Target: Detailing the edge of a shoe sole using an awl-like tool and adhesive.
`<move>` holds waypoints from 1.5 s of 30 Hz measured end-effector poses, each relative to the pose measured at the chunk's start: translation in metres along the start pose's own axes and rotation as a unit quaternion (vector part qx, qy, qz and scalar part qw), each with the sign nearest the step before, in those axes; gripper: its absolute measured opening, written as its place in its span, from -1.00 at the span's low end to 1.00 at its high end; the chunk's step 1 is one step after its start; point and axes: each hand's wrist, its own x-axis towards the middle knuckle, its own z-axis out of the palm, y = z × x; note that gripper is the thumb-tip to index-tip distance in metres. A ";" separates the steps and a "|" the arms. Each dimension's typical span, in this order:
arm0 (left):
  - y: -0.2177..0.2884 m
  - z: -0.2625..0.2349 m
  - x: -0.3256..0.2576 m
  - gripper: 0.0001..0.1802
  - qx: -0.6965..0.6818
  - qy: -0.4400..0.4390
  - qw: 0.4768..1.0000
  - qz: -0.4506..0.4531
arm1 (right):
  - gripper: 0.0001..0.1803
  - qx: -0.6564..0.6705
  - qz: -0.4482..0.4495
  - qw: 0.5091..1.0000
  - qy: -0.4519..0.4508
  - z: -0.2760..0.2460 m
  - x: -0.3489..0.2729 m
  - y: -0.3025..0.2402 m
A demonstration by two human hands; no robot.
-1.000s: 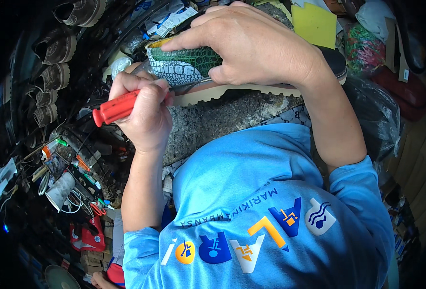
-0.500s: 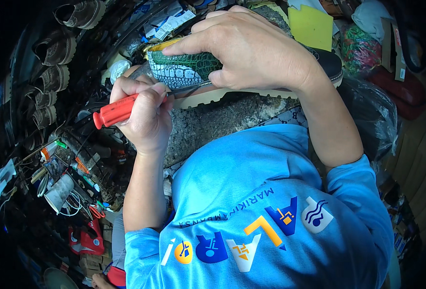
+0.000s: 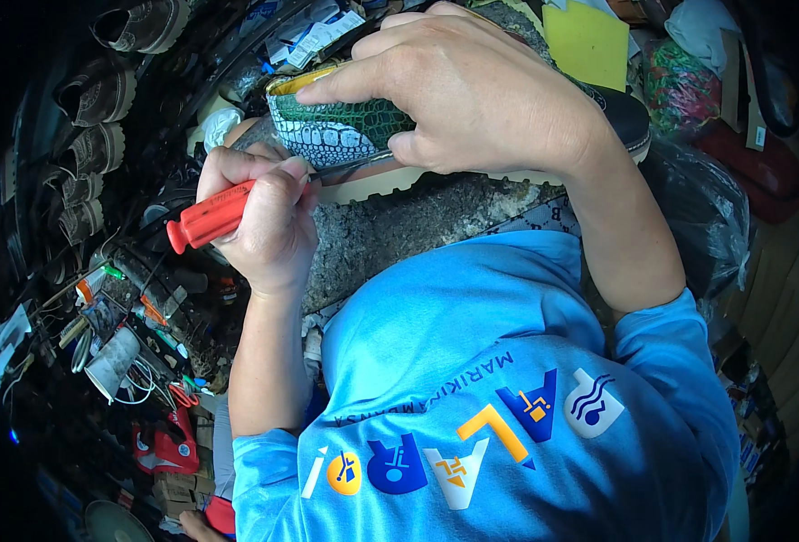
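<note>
A shoe point(image 3: 323, 140) with a green and white scale-patterned upper and yellow lining lies across my front. Its pale sole point(image 3: 363, 188) has a toothed lower edge and faces me. My left hand point(image 3: 268, 212) is closed round a tool with a red handle point(image 3: 210, 217); its thin dark metal shaft point(image 3: 356, 166) lies along the seam between upper and sole. The tip is hidden at my right thumb. From above, my right hand point(image 3: 499, 104) grips the shoe, index finger along the opening and thumb low on the side. The dark far end point(image 3: 624, 117) of the shoe shows past my right wrist.
Under the shoe is a rough grey block point(image 3: 363, 235). Several brown shoes point(image 3: 97, 95) line the left side. Below them are loose tools and a white cup point(image 3: 112, 366). A yellow sheet point(image 3: 585, 45) and clear plastic bag point(image 3: 698, 217) lie right.
My left hand and the red-handled tool have shifted slightly left and down. The shoe has spread a little at both ends in view, and my right hand keeps its grip.
</note>
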 end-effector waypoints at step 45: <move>-0.017 -0.076 -0.007 -0.76 -0.065 0.032 0.997 0.034 | -0.24 0.006 0.071 0.991 -0.111 -0.005 0.013 0.005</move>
